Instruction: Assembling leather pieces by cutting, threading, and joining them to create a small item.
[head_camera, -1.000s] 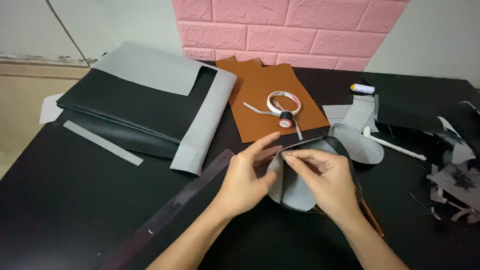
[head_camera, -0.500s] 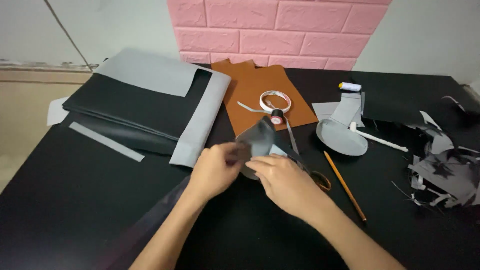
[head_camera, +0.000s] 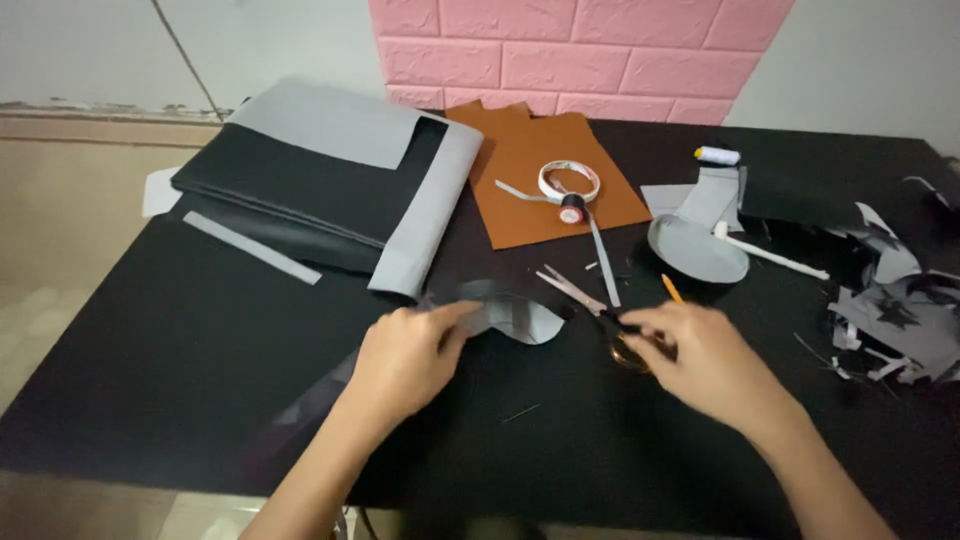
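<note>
My left hand (head_camera: 405, 357) pinches the edge of a curved grey-and-black leather piece (head_camera: 515, 315) lying on the black table (head_camera: 150, 340). My right hand (head_camera: 700, 360) rests over the handles of scissors (head_camera: 625, 345), its fingers curled around them; the motion is blurred. An orange pencil (head_camera: 672, 288) pokes out just behind my right hand. Thin grey strips (head_camera: 575, 288) lie beyond the leather piece.
A folded black-and-grey leather sheet (head_camera: 330, 185) lies at back left, a brown sheet (head_camera: 545, 175) with a tape roll (head_camera: 568, 182) behind centre. A grey oval cutout (head_camera: 695, 250), a white stick (head_camera: 775, 257), a thread spool (head_camera: 717, 156) and grey scraps (head_camera: 900, 310) fill the right. A grey strip (head_camera: 250, 247) lies at left.
Both hands were together folding the grey piece; now they have parted. The piece lies flat under my left fingers and my right hand has moved right onto the scissors.
</note>
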